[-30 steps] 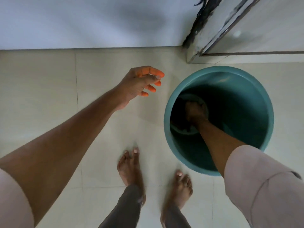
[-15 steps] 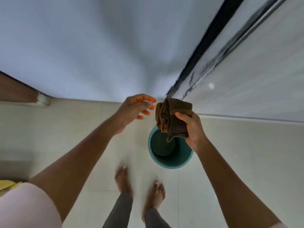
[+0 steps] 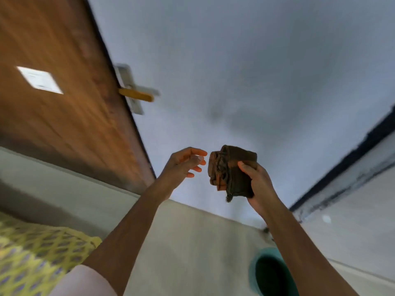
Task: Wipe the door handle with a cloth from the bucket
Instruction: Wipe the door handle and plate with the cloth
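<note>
A folded brown cloth (image 3: 232, 173), long axis upright, is clasped in the right hand (image 3: 257, 184), above the teal bucket (image 3: 253, 274); its contents cannot be discerned. The left hand (image 3: 183, 164) is held released just beside the cloth, below the door handle (image 3: 136, 95).

Right hand (image 3: 259, 184) grips a brown cloth (image 3: 232, 171) beside the spread left hand (image 3: 183, 163).

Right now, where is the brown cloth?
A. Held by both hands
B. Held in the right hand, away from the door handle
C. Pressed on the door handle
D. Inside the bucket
B: the right hand grips the folded cloth in the air; the left hand is open beside it, not touching, and the door handle is up to the left.
</note>
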